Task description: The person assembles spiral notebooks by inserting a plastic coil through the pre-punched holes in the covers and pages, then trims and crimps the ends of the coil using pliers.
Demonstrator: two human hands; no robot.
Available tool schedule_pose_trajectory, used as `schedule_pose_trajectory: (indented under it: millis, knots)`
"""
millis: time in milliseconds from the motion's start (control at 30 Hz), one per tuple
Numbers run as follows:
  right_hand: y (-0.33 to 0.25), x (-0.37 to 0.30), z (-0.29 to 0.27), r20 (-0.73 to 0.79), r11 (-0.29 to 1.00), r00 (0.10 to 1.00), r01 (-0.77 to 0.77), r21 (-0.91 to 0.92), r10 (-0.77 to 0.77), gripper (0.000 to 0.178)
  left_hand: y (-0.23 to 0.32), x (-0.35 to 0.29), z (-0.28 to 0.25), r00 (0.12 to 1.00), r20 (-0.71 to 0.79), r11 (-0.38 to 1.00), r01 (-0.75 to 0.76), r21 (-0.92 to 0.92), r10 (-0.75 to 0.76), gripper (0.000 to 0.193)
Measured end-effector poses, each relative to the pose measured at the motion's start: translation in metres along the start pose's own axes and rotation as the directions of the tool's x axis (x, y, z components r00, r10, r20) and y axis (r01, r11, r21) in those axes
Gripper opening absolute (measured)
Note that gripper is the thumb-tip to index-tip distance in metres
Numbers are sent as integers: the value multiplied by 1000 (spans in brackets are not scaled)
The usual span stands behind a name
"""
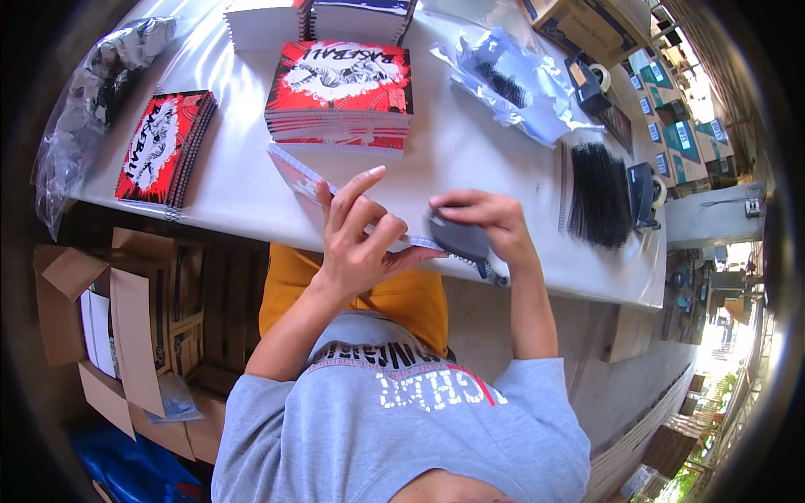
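My left hand (356,230) is over the table's near edge, its index finger raised and its other fingers bent. It holds a partly opened notebook (295,173), whose pale pages show on both sides of the hand. Right beside it, my right hand (495,220) grips a dark grey, rounded piece (459,236) by its upper edge. That piece is smeared, so its kind is unclear. Below it, a small dark coiled end pokes past the table edge. Just beyond the hands lies a stack of red-covered spiral notebooks (344,80).
More red notebooks (155,147) lie at left, near crumpled clear plastic (88,109). On the right are black binding coils (597,194), torn pale wrapping (511,80) and tape dispensers (644,197). An opened cardboard box (138,335) stands below the table's left side.
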State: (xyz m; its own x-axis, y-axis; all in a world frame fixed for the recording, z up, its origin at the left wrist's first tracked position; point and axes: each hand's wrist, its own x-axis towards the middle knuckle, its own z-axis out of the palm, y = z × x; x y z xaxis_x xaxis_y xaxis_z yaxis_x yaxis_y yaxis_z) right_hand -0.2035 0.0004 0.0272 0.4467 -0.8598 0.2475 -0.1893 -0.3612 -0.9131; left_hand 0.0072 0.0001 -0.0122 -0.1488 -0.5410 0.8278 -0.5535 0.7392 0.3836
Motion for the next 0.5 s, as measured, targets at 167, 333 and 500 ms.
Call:
schedule_pose_trajectory:
  millis: [167,333,500]
  knots:
    - [3,4,5,65,965,994,72,251,-92,41,-4,4,-2,996,86,1000,-24,16,22,43]
    - [-25,4,14,-39,879,942,325,349,-333,37,-6,8,-2,994,99,999,45,-17,-43,47]
    - [1,12,1,-191,989,981,-5,149,34,28,-10,13,6,998,24,977,65,-204,-61,71]
